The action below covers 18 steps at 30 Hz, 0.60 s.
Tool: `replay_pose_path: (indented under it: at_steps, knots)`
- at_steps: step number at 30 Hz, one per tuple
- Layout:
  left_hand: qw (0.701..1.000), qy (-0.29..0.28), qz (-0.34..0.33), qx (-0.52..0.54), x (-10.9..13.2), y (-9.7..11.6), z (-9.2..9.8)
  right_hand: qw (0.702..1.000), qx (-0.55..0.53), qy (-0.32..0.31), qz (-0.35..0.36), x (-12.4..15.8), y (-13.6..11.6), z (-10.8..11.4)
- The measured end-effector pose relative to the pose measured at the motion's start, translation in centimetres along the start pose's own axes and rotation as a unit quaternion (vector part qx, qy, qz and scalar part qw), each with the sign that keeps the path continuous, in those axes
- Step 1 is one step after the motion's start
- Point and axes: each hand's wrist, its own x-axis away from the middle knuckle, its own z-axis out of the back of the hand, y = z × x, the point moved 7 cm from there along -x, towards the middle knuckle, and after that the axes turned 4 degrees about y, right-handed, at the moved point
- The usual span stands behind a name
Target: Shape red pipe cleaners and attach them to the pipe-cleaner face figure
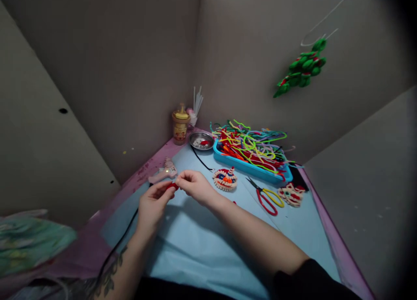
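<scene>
From my station I see the left hand (153,201) clamped on a red piece (172,186), right hand (196,186) pinching its end, glue gun (163,174) just beyond.

They've got a black sleeve (312,282) on the right arm (260,235), plus a kinda leafy dark tattoo (111,269) along the left forearm (135,252).

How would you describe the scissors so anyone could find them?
Find the blue tray heaped with colourful fuzzy strips. Below it in the picture, between two cream-and-red ornaments, lie the scissors, dark blades pointing up-left. Mismatched handles, one red and one yellow, set them apart.
</scene>
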Motion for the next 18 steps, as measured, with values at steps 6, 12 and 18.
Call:
replay_pose_path:
  at_steps: [6,12,18]
  knots:
    - [0.998,0.046,0.029,0.028,-1.5,-0.8,2.7,0.999,-0.027,-0.006,-0.019,-2.0,1.0,-2.5]
    - [0.996,0.059,0.062,0.027,-2.4,-1.3,4.5,0.995,-0.076,-0.042,-0.048,-3.6,2.7,-4.5]
    - [0.988,0.125,0.059,0.075,-3.8,-1.7,6.9,0.999,0.046,-0.01,-0.028,-3.7,4.0,-5.1]
